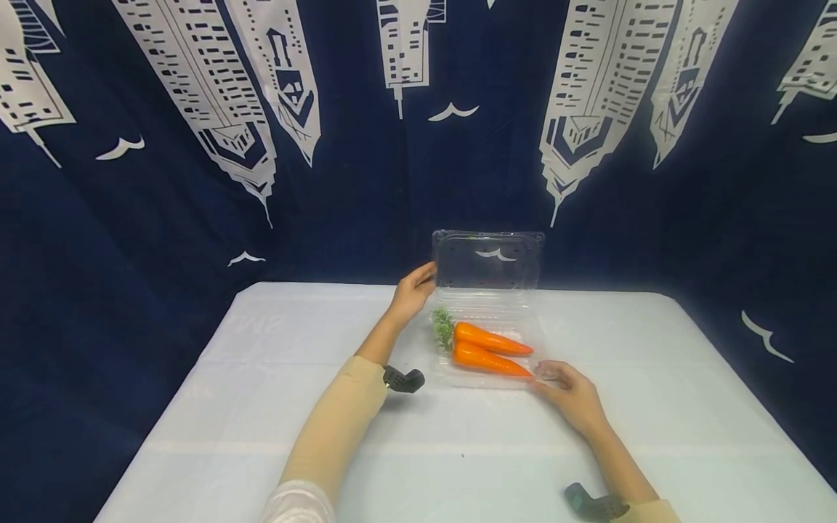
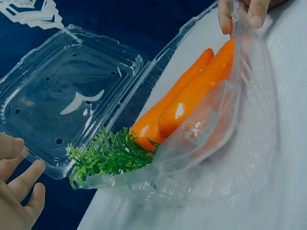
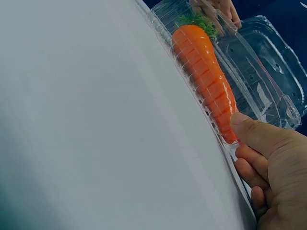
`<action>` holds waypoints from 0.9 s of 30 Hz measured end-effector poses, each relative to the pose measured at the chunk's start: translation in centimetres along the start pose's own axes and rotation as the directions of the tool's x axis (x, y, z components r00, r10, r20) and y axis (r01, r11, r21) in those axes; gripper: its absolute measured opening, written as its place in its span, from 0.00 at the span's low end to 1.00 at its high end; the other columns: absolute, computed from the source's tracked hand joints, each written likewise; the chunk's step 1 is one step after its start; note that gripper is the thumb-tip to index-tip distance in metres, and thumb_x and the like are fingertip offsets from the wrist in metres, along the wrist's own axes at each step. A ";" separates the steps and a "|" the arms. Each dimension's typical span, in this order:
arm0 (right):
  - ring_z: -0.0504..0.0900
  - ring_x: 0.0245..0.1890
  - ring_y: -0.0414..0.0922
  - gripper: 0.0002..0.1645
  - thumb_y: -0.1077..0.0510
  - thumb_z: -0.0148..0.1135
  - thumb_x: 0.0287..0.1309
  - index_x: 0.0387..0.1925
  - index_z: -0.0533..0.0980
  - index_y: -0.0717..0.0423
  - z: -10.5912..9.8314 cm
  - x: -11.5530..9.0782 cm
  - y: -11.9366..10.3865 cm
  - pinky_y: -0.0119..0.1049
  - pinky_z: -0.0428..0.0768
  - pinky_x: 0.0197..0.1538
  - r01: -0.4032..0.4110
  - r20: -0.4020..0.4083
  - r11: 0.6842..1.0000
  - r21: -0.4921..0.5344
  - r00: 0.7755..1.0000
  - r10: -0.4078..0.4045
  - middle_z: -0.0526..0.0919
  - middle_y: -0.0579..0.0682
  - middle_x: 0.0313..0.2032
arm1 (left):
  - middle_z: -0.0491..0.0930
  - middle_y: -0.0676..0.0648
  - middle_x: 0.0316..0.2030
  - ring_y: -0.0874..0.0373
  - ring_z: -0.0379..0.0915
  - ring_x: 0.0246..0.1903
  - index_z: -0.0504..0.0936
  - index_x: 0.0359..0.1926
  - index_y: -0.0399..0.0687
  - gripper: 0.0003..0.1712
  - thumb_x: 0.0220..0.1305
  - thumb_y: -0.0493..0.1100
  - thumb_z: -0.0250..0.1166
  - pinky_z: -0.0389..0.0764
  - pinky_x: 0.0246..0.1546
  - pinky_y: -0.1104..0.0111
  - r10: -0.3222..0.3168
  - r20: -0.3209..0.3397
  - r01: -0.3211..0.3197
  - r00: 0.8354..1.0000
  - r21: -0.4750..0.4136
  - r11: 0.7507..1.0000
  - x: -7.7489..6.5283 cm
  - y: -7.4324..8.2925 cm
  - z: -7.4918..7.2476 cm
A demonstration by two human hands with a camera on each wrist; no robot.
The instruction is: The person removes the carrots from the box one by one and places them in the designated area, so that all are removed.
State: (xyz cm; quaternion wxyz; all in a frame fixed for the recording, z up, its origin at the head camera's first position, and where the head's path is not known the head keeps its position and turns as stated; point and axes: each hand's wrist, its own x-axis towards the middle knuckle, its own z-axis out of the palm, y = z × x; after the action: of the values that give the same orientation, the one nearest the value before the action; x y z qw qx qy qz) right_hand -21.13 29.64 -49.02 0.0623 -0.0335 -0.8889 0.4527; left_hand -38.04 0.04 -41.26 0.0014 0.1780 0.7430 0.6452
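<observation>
A clear plastic clamshell box (image 1: 445, 378) stands with its lid (image 1: 487, 261) raised at the back. Inside the base lie two orange carrots (image 1: 490, 359), tips toward the right, and their green leafy tops (image 1: 442, 327) are at the left end. My left hand (image 1: 413, 294) holds the lid's left edge; in the left wrist view its fingers (image 2: 26, 184) lie at the lid's corner. With thumb and fingers, my right hand (image 1: 575, 399) pinches the front right corner of the base, close to the carrot tips. The right wrist view shows the thumb (image 3: 259, 132) over the rim.
The box is on a white-covered table (image 1: 497, 450), near its back edge. Behind hangs a dark blue cloth (image 1: 405, 181) printed with white buildings and birds. A dark wrist device (image 1: 404, 380) sits on the left forearm, another (image 1: 595, 503) on the right.
</observation>
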 end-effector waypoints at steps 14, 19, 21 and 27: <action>0.71 0.61 0.59 0.36 0.38 0.67 0.56 0.58 0.74 0.57 0.1 -0.1 0.3 0.61 0.67 0.61 0.009 -0.008 1.000 -0.025 1.000 -0.009 0.77 0.59 0.57 | 0.66 0.42 0.68 0.43 0.65 0.64 0.58 0.73 0.42 0.31 0.71 0.34 0.53 0.68 0.62 0.57 -0.074 0.001 0.074 0.997 0.100 0.992 0.0 -1.1 0.4; 0.70 0.61 0.58 0.35 0.39 0.67 0.57 0.58 0.74 0.57 0.1 -0.2 0.2 0.60 0.67 0.61 0.010 -0.008 1.000 -0.020 1.000 -0.010 0.77 0.59 0.57 | 0.67 0.43 0.67 0.45 0.65 0.64 0.58 0.73 0.43 0.32 0.71 0.35 0.53 0.66 0.63 0.56 -0.089 -0.010 0.089 0.996 0.140 0.986 -0.2 -1.2 0.6; 0.70 0.61 0.58 0.35 0.39 0.67 0.57 0.58 0.74 0.57 0.1 -0.2 0.2 0.60 0.67 0.61 0.013 -0.009 1.000 -0.014 1.000 -0.013 0.77 0.59 0.57 | 0.66 0.43 0.68 0.45 0.65 0.64 0.57 0.74 0.43 0.33 0.71 0.35 0.54 0.66 0.63 0.56 -0.105 -0.014 0.106 0.994 0.148 0.983 -0.4 -1.2 0.7; 0.72 0.60 0.59 0.33 0.41 0.67 0.57 0.57 0.74 0.58 0.1 0.0 0.3 0.60 0.68 0.61 0.033 -0.015 0.999 -0.016 0.999 -0.034 0.78 0.59 0.56 | 0.68 0.44 0.66 0.46 0.70 0.61 0.60 0.73 0.44 0.33 0.69 0.39 0.56 0.72 0.58 0.53 -0.055 -0.092 0.087 0.994 0.390 0.917 -1.4 -0.9 0.7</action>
State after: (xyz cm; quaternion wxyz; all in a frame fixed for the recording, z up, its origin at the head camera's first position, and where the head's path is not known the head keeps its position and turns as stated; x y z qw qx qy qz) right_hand -21.11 29.73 -49.32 0.0762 -0.0224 -0.8923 0.4445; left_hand -36.78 0.24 -42.52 -0.0404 0.1216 0.8629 0.4888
